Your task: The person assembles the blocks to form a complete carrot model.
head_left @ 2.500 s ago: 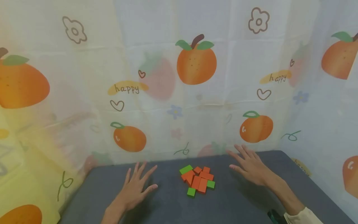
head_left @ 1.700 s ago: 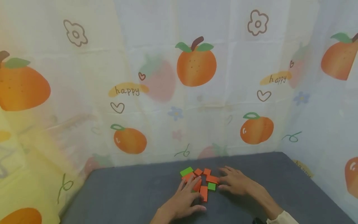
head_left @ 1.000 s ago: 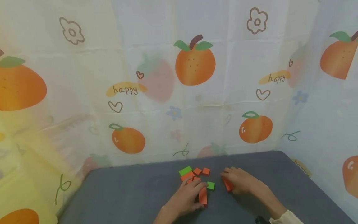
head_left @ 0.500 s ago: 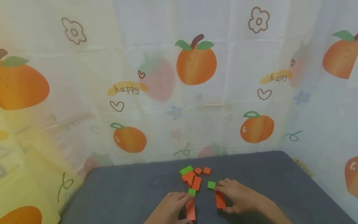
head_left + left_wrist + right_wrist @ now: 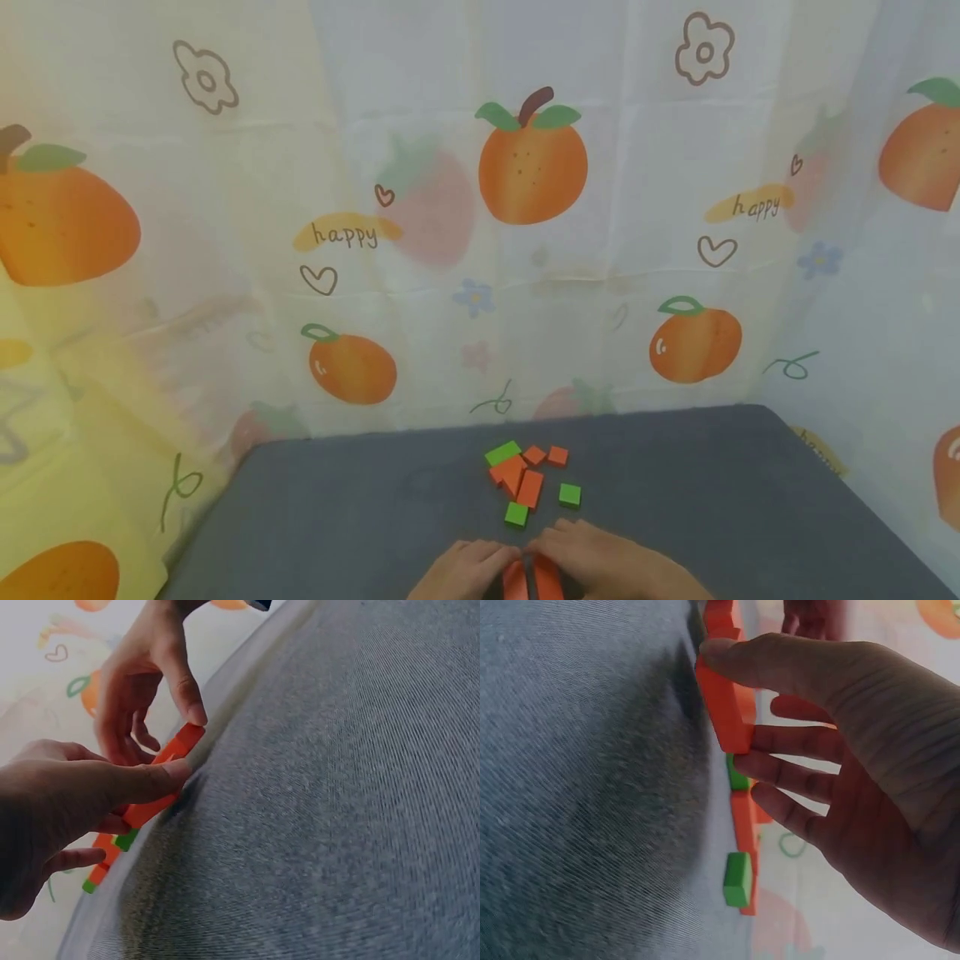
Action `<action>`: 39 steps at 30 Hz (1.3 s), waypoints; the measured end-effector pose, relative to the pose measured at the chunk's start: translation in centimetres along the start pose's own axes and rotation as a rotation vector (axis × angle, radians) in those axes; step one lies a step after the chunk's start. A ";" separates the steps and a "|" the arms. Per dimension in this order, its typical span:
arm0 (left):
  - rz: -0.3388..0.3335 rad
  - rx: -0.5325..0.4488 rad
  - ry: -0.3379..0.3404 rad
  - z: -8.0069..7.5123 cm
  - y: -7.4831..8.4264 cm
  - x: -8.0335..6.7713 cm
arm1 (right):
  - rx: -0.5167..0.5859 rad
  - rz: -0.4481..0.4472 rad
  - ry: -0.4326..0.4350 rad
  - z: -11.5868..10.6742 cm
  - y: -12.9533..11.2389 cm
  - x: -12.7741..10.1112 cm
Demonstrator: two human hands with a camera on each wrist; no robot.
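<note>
Near the front edge of the grey bench (image 5: 337, 517), the left hand (image 5: 465, 571) pinches one orange block (image 5: 513, 581) between thumb and fingers, and the right hand (image 5: 600, 562) pinches a second orange block (image 5: 547, 581) the same way, the two blocks lying side by side and touching. They look like small, stiff, light slabs with flat faces and square edges, so the long sides are probably the surest hold. The remaining orange and green blocks (image 5: 528, 483) lie just beyond the hands, with open bench on both sides and a fruit-print curtain (image 5: 525, 208) well behind.
</note>
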State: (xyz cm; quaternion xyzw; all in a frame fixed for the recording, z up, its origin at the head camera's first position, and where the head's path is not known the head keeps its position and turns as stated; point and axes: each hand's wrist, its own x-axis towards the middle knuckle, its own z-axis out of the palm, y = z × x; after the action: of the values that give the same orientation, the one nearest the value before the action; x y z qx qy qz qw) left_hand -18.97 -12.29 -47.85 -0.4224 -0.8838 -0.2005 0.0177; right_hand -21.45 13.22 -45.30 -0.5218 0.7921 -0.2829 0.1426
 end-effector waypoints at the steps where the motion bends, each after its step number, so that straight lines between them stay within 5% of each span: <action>1: -0.002 -0.009 -0.005 0.2 -0.1 0.1 | 0.014 0.012 -0.009 0.1 0.2 0.1; 5: -0.011 -0.062 -0.045 0.8 -0.4 0.5 | 0.039 0.075 -0.048 0.6 0.8 0.4; 14: -0.219 -0.388 -0.141 0.3 -0.6 0.5 | 0.121 0.086 -0.029 1.0 1.4 1.1; 23: -0.297 -0.409 -0.149 0.5 -0.4 0.4 | 0.116 -0.019 0.049 1.1 0.6 -0.1; 39: -0.242 -0.413 -0.116 0.7 -0.7 0.3 | 0.170 -0.058 0.053 1.0 0.2 -0.6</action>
State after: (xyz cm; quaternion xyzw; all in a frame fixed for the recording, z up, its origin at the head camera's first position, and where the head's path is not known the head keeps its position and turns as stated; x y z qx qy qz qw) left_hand -19.64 -12.19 -48.66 -0.3188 -0.8679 -0.3527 -0.1441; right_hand -20.81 13.47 -46.26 -0.5232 0.7531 -0.3667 0.1572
